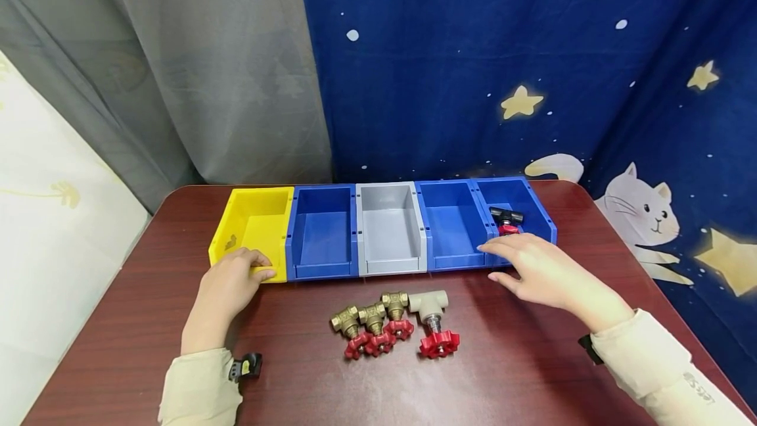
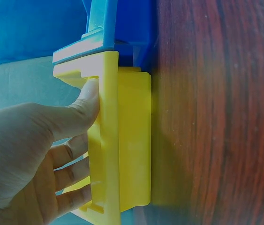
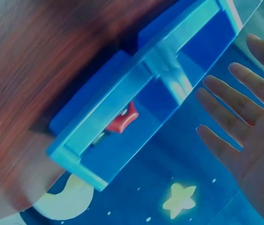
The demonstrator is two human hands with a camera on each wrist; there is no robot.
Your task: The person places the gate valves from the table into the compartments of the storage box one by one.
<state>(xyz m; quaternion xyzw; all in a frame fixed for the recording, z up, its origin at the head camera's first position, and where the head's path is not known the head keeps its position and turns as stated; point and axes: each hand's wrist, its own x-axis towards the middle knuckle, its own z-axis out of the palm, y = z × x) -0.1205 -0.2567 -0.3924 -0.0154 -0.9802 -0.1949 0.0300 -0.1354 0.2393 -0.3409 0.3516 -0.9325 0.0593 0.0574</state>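
My left hand (image 1: 227, 288) grips the front wall of the yellow bin (image 1: 254, 222) at the left end of the row. In the left wrist view the thumb presses on the yellow front lip (image 2: 110, 154), with the other fingers behind it inside the bin. My right hand (image 1: 538, 268) is held with its fingers spread and nothing in them, over the front of the rightmost blue bin (image 1: 535, 215). Inside that bin lies a valve with a black body (image 1: 507, 216); its red handle (image 3: 124, 120) shows in the right wrist view.
Between the end bins stand a blue bin (image 1: 324, 235), a grey bin (image 1: 389, 222) and another blue bin (image 1: 452, 222). Three brass valves (image 1: 372, 317) with red handwheels lie on the brown table (image 1: 296, 373), beside a whitish plastic valve (image 1: 430, 304) with a red handwheel. Curtains hang behind.
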